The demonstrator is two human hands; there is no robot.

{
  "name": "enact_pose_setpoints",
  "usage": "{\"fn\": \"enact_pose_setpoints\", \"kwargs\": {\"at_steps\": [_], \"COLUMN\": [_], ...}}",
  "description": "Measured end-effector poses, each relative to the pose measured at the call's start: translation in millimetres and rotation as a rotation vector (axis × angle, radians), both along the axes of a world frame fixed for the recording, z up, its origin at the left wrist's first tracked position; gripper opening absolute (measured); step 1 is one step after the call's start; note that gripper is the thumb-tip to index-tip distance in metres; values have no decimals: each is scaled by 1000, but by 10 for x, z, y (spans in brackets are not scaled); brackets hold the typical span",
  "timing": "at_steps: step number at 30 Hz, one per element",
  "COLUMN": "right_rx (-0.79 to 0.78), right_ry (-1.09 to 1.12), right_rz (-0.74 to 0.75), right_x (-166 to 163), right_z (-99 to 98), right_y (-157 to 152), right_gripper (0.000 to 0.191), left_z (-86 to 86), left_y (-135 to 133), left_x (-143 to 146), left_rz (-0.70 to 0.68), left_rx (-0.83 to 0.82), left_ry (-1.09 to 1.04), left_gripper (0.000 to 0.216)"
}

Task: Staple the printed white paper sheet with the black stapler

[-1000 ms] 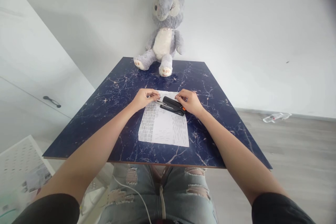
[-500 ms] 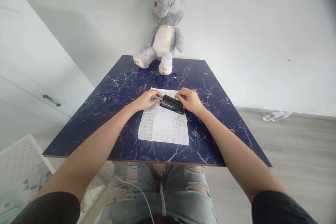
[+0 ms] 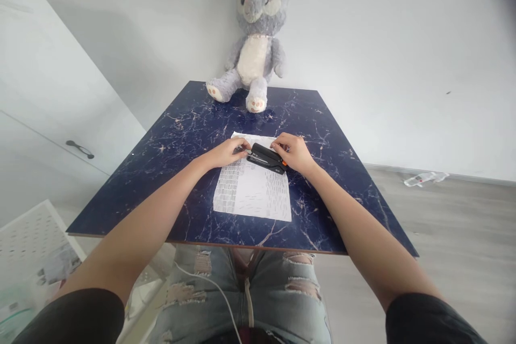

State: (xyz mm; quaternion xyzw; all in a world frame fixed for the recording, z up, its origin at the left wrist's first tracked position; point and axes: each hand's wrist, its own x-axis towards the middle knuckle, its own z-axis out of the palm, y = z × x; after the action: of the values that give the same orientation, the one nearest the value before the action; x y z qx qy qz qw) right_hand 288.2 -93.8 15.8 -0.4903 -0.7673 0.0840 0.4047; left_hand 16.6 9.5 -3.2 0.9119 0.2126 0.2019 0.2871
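Observation:
A black stapler [image 3: 266, 158] with an orange part at its rear lies slantwise over a printed sheet of paper [image 3: 252, 196]. Its front points to the left, and a strip of silver metal shows along its opened side. The thumb and fingers of my left hand [image 3: 230, 152] close around the front tip, by the silver metal; whether a small piece sits between them I cannot make out. My right hand [image 3: 296, 153] curls its fingers onto the rear end, next to the orange part. The far part of the sheet lies beneath the stapler and my fingers.
The dark blue marbled table [image 3: 161, 172] has its near edge just above my lap. A grey plush rabbit [image 3: 253, 59] sits at its far edge against the wall. On the left are a white cabinet [image 3: 48, 118] and a perforated white rack [image 3: 32, 236]. Clear plastic packaging [image 3: 426, 178] lies on the floor at right.
The view has shifted slightly. Both hands stay at the two ends of the stapler, with hardly any movement.

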Motion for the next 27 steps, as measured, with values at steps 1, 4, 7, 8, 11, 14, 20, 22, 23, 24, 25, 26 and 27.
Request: {"fn": "enact_pose_setpoints", "kwargs": {"at_steps": [1, 4, 7, 8, 11, 14, 20, 22, 23, 24, 25, 26, 27], "right_rx": [-3, -13, -21, -24, -36, -40, -34, -44, -60, -79, -98, -117, -132], "right_ry": [-1, -3, -10, -13, -15, -18, -2, 39, 61, 73, 70, 48, 13], "right_rz": [-1, -5, -15, -16, -19, -24, -8, -6, 15, 51, 99, 150, 195], "right_x": [-1, -1, 0, 1, 2, 1, -3, 3, 8, 12, 15, 14, 8], "right_z": [0, 1, 3, 5, 8, 3, 11, 40, 58, 75, 91, 101, 106], "right_y": [-1, -2, -4, -6, -10, -10, -8, -26, -39, -52, -66, -77, -86], "right_gripper": [24, 25, 26, 26, 27, 27, 29, 32, 33, 34, 33, 32, 32], "left_z": [-1, 8, 20, 23, 29, 33, 84, 113, 124, 131, 133, 131, 126], "left_y": [2, -4, -13, -13, -8, 2, -18, -15, -3, 17, 43, 73, 101], "left_x": [0, 2, 3, 2, -4, -12, -22, -54, -81, -113, -148, -182, -213], "left_rz": [0, -1, -2, -1, 0, 1, 29, 36, 48, 64, 81, 100, 113], "left_rx": [-1, -12, -12, -10, -9, -2, 10, -5, -16, -30, -48, -67, -88], "left_ry": [-4, -12, -17, -16, -10, -14, -3, -1, -5, -14, -23, -33, -43], "left_gripper": [20, 19, 20, 20, 21, 21, 22, 23, 25, 27, 29, 31, 31]}}
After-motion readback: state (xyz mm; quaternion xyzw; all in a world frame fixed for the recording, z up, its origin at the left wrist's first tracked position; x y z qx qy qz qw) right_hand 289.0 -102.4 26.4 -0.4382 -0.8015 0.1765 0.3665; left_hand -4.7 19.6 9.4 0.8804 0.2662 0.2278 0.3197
